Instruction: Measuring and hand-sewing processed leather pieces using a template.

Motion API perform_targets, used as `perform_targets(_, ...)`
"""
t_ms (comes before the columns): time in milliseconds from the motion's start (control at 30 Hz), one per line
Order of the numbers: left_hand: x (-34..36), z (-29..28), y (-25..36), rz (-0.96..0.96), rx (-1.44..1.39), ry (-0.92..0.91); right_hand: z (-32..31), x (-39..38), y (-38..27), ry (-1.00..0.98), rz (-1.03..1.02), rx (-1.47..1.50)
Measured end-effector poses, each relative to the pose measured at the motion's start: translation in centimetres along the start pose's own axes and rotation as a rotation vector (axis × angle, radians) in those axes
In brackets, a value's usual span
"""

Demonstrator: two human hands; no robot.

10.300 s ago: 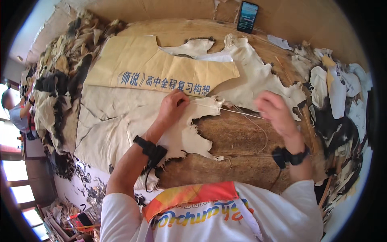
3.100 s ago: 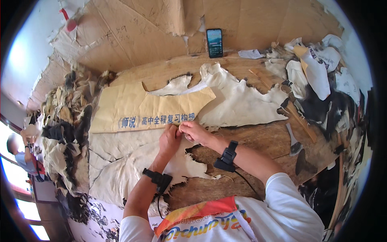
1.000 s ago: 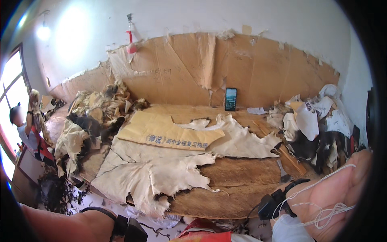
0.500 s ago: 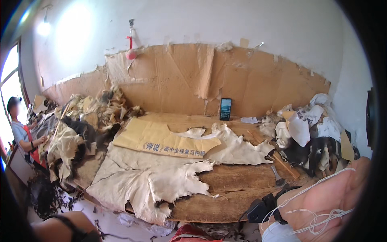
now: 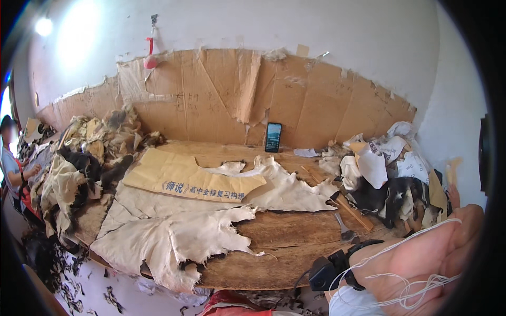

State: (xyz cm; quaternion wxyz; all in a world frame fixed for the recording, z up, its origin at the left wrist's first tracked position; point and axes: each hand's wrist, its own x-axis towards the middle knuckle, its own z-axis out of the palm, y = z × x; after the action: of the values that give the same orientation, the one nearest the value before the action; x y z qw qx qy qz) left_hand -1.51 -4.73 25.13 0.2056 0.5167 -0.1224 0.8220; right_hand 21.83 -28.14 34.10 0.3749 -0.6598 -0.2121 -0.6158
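My right hand [image 5: 421,253] is raised close at the lower right, its fingers curled near the dark picture rim and partly hidden. White string [image 5: 406,294] loops over its palm and wrist and runs into the curled fingers. A black device is strapped on that wrist. Just beyond, fingertips show beside a yellowish strip [image 5: 452,171]; whose they are I cannot tell. My left hand is out of view; only a dim bit of forearm shows at the lower left. A pale hide [image 5: 174,231] lies spread on the wooden table [image 5: 284,231], a tan paper pattern [image 5: 195,176] on top.
Fur and hide scraps [image 5: 79,168] are heaped at the left. Another pile [image 5: 390,184] with papers stands at the right. A wooden strip [image 5: 353,210] and a flat-bladed tool [image 5: 345,229] lie nearby. A phone [image 5: 273,138] leans against cardboard. A person [image 5: 13,163] is at far left.
The view has turned right, so the table shifts left in it. My left forearm has nearly left the picture. A yellowish strip and fingertips now show beyond my right hand.
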Motion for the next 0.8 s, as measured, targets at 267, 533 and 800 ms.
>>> perform_targets(267,-2.1,-0.1,0.6,-0.083,-0.016,0.064,0.1,0.1,-0.2,-0.003,0.012,-0.014)
perform_targets(533,-3.3,-0.9,1.0,-0.151,-0.028,0.099,0.1,-0.5,0.3,-0.001,0.056,-0.020)
perform_targets(800,-1.7,-3.1,2.0,-0.237,0.005,0.047,2.3,0.1,-2.3,-0.053,0.180,-0.022)
